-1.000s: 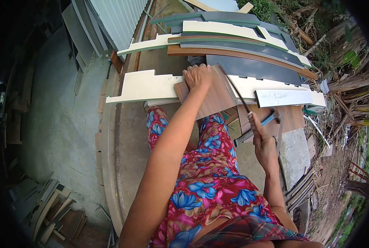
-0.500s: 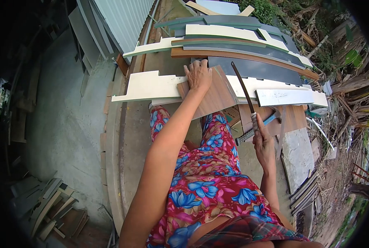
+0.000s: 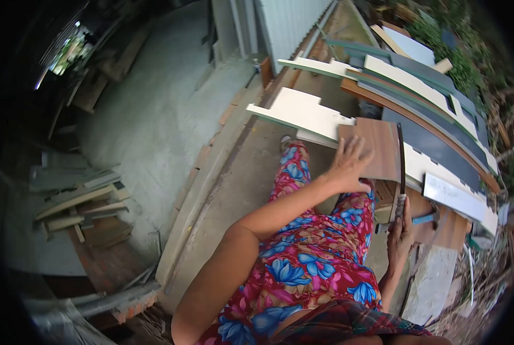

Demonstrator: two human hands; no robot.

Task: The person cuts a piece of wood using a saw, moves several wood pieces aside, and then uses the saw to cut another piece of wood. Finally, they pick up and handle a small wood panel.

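Note:
A wood-grain board (image 3: 377,146) lies across the cream notched panel (image 3: 306,112) in front of my knees. My left hand (image 3: 349,167) is at the board's near left edge, fingers spread, holding nothing; whether the fingertips touch the board I cannot tell. Wrapped round a pale bound handle, my right hand (image 3: 401,233) grips a long narrow dark blade (image 3: 402,152). The blade points away from me and lies along the board's right edge, tip near the far corner. Just right of that hand rests a hammer (image 3: 423,219) with a blue shaft.
Several grey, brown and cream panels (image 3: 435,135) are stacked beyond the board. A white strip (image 3: 455,195) lies on them at the right. Offcuts (image 3: 87,201) are piled on the concrete floor at the left. A low ledge (image 3: 193,213) runs beside my left leg.
My left hand has come off the board's far edge and back towards me, fingers now spread. The blade has moved from beside the board to its right edge. The view has turned left.

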